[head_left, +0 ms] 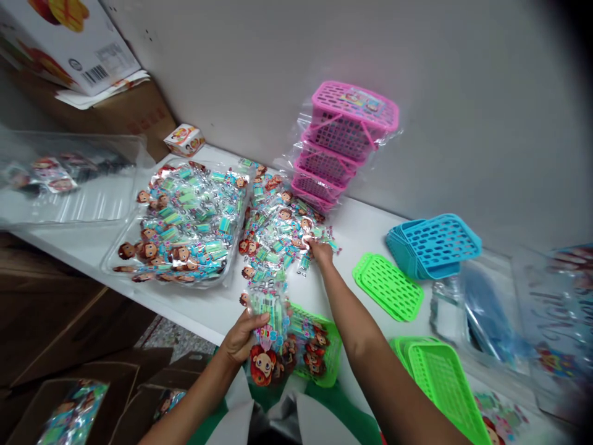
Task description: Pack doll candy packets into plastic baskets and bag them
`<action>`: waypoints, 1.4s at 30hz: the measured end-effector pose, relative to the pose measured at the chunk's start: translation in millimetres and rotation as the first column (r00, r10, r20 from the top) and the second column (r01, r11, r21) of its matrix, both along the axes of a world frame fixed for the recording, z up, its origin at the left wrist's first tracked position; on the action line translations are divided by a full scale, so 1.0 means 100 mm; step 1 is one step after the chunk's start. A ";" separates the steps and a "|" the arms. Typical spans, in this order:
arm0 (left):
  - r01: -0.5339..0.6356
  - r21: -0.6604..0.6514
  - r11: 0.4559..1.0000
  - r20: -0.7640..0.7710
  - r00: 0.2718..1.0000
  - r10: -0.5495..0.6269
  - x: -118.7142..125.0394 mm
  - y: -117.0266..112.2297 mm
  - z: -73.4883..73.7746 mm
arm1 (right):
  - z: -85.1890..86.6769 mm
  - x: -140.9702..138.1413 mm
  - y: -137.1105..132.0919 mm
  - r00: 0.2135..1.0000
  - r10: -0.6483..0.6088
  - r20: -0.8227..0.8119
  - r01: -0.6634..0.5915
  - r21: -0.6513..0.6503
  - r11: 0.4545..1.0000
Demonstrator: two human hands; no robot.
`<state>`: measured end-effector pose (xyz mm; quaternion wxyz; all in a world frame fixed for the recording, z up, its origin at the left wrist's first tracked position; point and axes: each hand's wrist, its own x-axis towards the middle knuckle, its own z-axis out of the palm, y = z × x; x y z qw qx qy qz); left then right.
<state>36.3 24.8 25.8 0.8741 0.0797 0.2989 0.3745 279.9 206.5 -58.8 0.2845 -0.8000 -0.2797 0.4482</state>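
Observation:
My left hand (243, 337) is closed round a bunch of clear cartoon-printed packets (269, 324), held just above a green plastic basket (330, 364) that has more such packets in it. My right hand (320, 252) reaches forward to the loose heap of the same packets (278, 228) on the white table (365, 232), its fingers pinched on one packet at the heap's right edge.
A clear tray (111, 259) piled with packets lies left of the heap. Pink baskets (343, 142) are stacked against the wall. Blue baskets (430, 247), green lids (389, 287) and green baskets (440, 377) sit to the right. Cardboard boxes (69, 395) stand below left.

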 end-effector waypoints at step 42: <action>-0.088 -0.023 0.996 -0.081 0.993 0.086 0.06 -0.01 0.08 | 0.29 -0.02 -1.26 0.717 0.567 0.407 -0.677 0.212 0.704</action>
